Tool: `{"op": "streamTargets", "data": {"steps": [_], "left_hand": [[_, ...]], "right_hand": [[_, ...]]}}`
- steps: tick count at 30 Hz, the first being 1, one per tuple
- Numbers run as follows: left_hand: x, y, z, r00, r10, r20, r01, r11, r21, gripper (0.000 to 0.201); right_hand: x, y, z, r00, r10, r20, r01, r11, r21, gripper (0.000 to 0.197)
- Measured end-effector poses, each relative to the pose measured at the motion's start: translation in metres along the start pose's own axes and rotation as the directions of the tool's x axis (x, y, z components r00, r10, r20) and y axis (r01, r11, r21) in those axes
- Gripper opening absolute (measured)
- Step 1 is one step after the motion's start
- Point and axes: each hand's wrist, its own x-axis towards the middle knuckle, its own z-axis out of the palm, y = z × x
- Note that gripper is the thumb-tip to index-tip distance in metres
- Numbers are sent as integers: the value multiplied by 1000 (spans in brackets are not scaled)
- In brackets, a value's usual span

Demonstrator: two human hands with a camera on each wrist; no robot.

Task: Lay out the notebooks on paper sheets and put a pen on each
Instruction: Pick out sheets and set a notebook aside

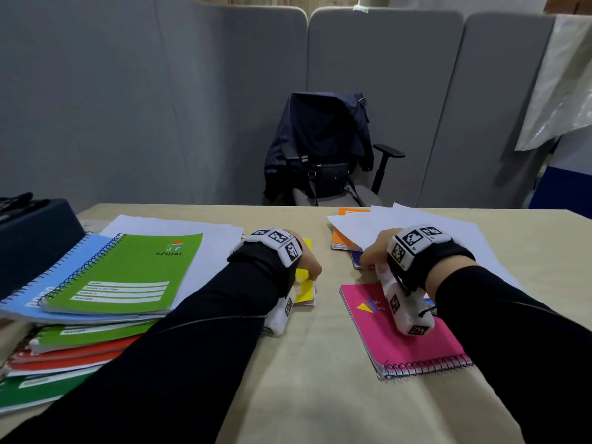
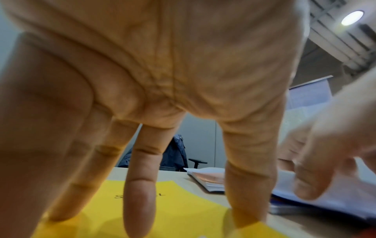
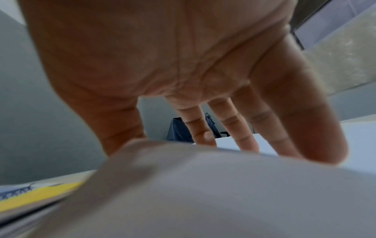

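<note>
My left hand (image 1: 312, 267) lies with straight fingers (image 2: 138, 201) pressing on a yellow notebook (image 1: 304, 288) (image 2: 183, 209) at the table's middle. My right hand (image 1: 371, 251) (image 3: 203, 135) reaches with extended fingers onto loose white paper sheets (image 1: 432, 232). One sheet (image 3: 203, 193) bulges up under the palm, blurred. Under those sheets lie an orange notebook (image 1: 344, 240) and a dark blue one (image 1: 355, 261). A pink spiral notebook (image 1: 426, 344) lies below my right wrist. A green spiral notebook (image 1: 128, 270) tops a stack on the left, over more white sheets (image 1: 211, 248).
A dark box (image 1: 35, 232) with black items on top stands at the far left. Behind the table (image 1: 304, 395) is an office chair (image 1: 333, 174) with a dark jacket and a bag, in front of grey partitions.
</note>
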Motion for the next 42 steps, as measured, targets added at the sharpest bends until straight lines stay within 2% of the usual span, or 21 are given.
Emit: {"op": "streamTargets", "data": {"steps": [3, 6, 8, 10, 11, 13, 15, 18, 20, 21, 22, 23, 25, 26, 27, 28, 29, 30, 33, 38, 42], "left_hand": [[8, -7, -3, 998, -59, 24, 59, 998, -20, 43], [6, -11, -4, 997, -71, 29, 73, 994, -75, 40], [-4, -13, -8, 999, -53, 12, 54, 987, -150, 32], [-7, -16, -12, 999, -36, 9, 37, 978, -204, 31], [-9, -19, -13, 999, -33, -19, 28, 979, -204, 37], [-10, -28, -14, 997, -33, -77, 14, 972, -234, 43], [-4, -39, -13, 994, -17, -109, -14, 960, -279, 41], [0, -54, -14, 986, -9, -168, -51, 935, -352, 38], [0, -61, -17, 975, -7, -221, -83, 916, -393, 35], [-1, -65, -19, 969, -10, -246, -96, 905, -414, 30], [-2, -68, -22, 962, -19, -271, -104, 896, -432, 25], [-4, -72, -25, 954, -31, -299, -111, 888, -445, 22], [-9, -80, -32, 936, -49, -347, -127, 876, -465, 18], [-10, -85, -35, 929, -53, -365, -136, 871, -472, 17], [-11, -90, -37, 924, -59, -378, -140, 868, -477, 17], [-13, -95, -38, 920, -67, -386, -139, 865, -482, 17], [-13, -99, -38, 918, -79, -389, -134, 860, -492, 18], [-13, -103, -38, 917, -93, -388, -129, 851, -509, 19], [-13, -109, -37, 915, -114, -386, -132, 820, -557, 28], [-12, -114, -37, 922, -115, -369, -151, 772, -617, 22], [-15, -121, -41, 926, -87, -367, -180, 751, -635, 32]], "right_hand": [[16, 8, 7, 998, 21, -58, -14, 992, 124, 33], [17, 9, 10, 993, 30, -113, -11, 986, 165, 25], [16, 12, 13, 975, 9, -224, 14, 995, 103, 19], [15, 22, 17, 903, -97, -418, 75, 995, -68, 29], [13, 28, 17, 874, -119, -472, 87, 992, -89, 31], [2, 35, 9, 873, -71, -482, 53, 997, -50, 24], [-11, 34, -5, 865, 1, -502, -31, 998, -51, 24], [-28, 28, -23, 792, 10, -610, 1, 1000, 18, 25], [-30, 27, -35, 697, 47, -715, 134, 972, 195, 25], [-28, 28, -43, 661, 108, -743, 217, 920, 327, 26], [-25, 30, -49, 660, 170, -732, 293, 838, 460, 27], [-18, 35, -52, 676, 234, -699, 365, 718, 593, 28], [-4, 45, -48, 794, 294, -533, 390, 427, 816, 29], [5, 49, -41, 853, 264, -451, 344, 367, 865, 31], [11, 49, -31, 903, 210, -375, 267, 410, 872, 33], [14, 47, -19, 939, 163, -303, 184, 504, 844, 36], [15, 45, -8, 954, 146, -264, 123, 611, 782, 36], [15, 41, 2, 955, 150, -256, 93, 669, 737, 33], [13, 31, 21, 941, 201, -274, 71, 673, 737, 23], [17, 10, 21, 943, 185, -277, 92, 655, 750, 31], [21, -12, 19, 950, 152, -273, 124, 617, 777, 32]]}}
